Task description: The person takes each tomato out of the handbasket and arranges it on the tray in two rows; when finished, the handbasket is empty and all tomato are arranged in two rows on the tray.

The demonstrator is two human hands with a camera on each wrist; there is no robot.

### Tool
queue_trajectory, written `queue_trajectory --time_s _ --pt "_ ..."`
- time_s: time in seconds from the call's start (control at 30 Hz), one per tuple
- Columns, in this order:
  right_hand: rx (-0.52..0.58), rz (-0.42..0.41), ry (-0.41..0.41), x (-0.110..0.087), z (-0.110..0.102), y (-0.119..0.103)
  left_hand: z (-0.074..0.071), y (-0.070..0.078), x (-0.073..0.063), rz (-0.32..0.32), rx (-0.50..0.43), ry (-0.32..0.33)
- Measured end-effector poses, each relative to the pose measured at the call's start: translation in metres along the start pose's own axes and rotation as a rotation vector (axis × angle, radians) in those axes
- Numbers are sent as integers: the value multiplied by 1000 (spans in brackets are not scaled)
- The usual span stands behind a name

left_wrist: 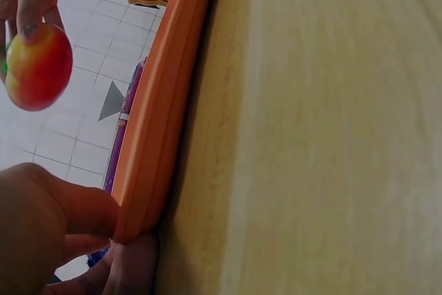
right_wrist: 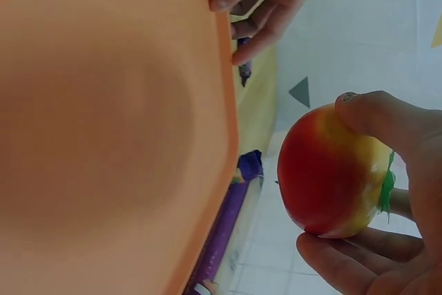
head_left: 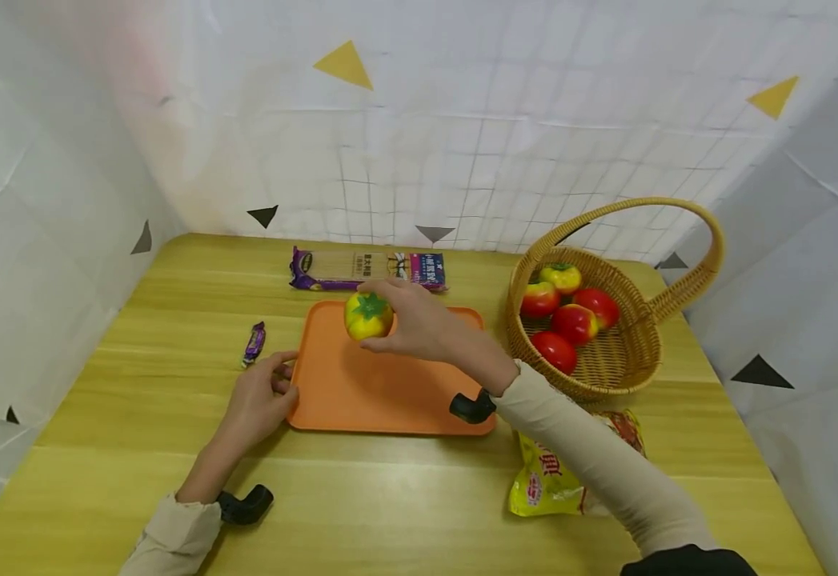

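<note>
One red-yellow fruit (head_left: 368, 322) | right-hand grip (head_left: 420, 322) clamped round it, above orange tray (head_left: 390, 392) | left-hand grip (head_left: 258, 396) pinches tray edge

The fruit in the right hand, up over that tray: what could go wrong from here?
The fruit looks round and glossy, and the right hand holds it between thumb and fingers above the tray, so it might slip and drop.
If it lands there, it could roll, perhaps over the low rim.
The left hand pinches the tray's edge; a tug could shift the tray.
</note>
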State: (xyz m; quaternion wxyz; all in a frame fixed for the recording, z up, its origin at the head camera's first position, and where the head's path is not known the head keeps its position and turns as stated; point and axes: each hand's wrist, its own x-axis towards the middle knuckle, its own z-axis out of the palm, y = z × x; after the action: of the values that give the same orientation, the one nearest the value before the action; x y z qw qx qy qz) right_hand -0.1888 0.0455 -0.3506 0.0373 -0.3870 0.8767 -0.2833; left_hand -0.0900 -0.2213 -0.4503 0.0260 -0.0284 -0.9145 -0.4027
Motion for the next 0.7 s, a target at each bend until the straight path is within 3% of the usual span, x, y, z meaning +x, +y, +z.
queue_trajectory --time_s 0.43,0.7 --pt "3 2 -81 14 28 6 5 -7 -4 -35 7 -10" --pt "-37 -21 -2 26 32 7 4 -6 1 -6 -6 3"
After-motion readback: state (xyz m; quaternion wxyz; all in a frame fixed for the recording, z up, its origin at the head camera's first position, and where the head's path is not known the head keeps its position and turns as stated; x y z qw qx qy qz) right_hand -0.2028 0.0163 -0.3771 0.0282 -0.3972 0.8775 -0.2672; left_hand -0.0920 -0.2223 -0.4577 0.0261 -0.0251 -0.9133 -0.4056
